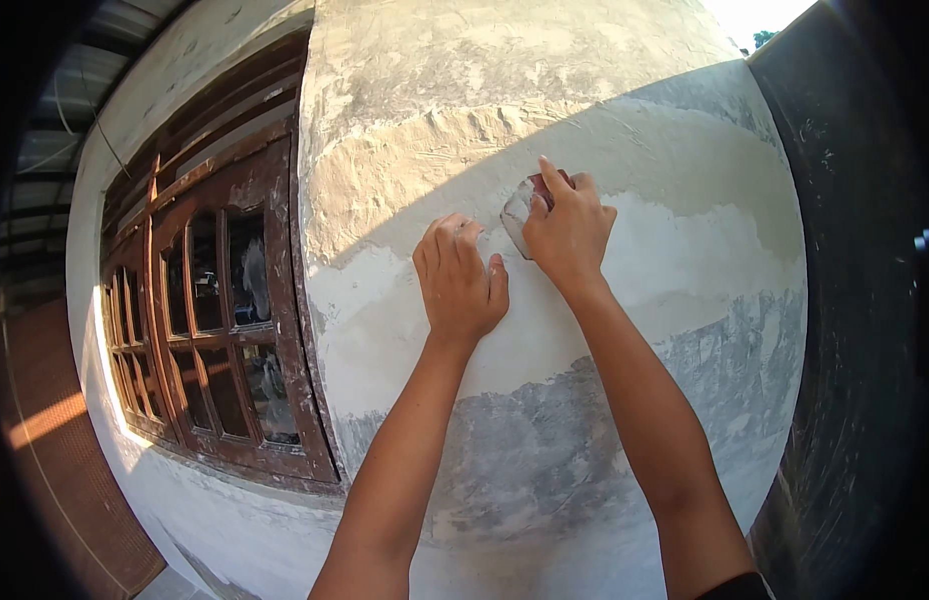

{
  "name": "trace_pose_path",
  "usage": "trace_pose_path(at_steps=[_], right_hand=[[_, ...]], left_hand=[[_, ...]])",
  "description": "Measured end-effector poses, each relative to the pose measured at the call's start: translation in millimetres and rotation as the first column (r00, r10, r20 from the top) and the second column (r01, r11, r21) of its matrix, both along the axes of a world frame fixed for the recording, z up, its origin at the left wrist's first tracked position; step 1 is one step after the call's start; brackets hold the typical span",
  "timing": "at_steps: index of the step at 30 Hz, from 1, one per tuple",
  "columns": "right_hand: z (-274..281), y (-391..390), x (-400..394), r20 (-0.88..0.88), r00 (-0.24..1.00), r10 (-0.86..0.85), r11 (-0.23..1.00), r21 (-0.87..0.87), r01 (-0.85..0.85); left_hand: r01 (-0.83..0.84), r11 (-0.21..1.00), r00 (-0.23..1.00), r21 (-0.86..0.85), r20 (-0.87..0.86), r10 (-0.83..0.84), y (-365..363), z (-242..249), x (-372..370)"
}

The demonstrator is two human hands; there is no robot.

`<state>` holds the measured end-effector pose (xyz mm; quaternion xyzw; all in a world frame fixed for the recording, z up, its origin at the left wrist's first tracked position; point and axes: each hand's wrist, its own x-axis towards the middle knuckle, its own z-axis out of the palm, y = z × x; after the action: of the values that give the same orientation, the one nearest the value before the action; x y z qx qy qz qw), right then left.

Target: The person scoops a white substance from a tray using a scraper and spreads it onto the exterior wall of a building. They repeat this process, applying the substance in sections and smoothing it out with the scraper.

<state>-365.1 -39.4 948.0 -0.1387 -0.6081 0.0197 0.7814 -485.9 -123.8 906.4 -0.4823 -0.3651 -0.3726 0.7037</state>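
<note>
My right hand (573, 225) grips a putty knife (515, 218) against the wall, its index finger stretched upward. The tool's pale, smeared blade lies flat to the surface, and a bit of its dark red grip shows between the fingers. To the left, my left hand (460, 280) rests near the wall with bent fingers and the thumb apart. White smears mark its fingertips, and nothing shows in it. Both hands are over a band of fresh-looking whitish putty (665, 250) on the plastered wall (545, 430).
A brown wooden window (220, 300) with several small panes is set in the wall at left. Grey, rougher plaster lies below the white band. Sunlight falls on the upper wall, above a slanting shadow edge. A dark panel (855, 300) stands close on the right.
</note>
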Motion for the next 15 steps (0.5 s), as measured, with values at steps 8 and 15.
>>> trace_pose_path(at_steps=[8, 15], right_hand=[[0, 4, 3, -0.067, 0.998, -0.022, 0.995, -0.097, 0.016], [15, 5, 9, -0.172, 0.985, -0.011, 0.987, -0.158, -0.017]], left_hand=[[-0.022, 1.000, 1.000, -0.002, -0.006, 0.022, 2, -5, 2], [-0.014, 1.000, 1.000, 0.021, -0.019, 0.015, 3, -5, 2]])
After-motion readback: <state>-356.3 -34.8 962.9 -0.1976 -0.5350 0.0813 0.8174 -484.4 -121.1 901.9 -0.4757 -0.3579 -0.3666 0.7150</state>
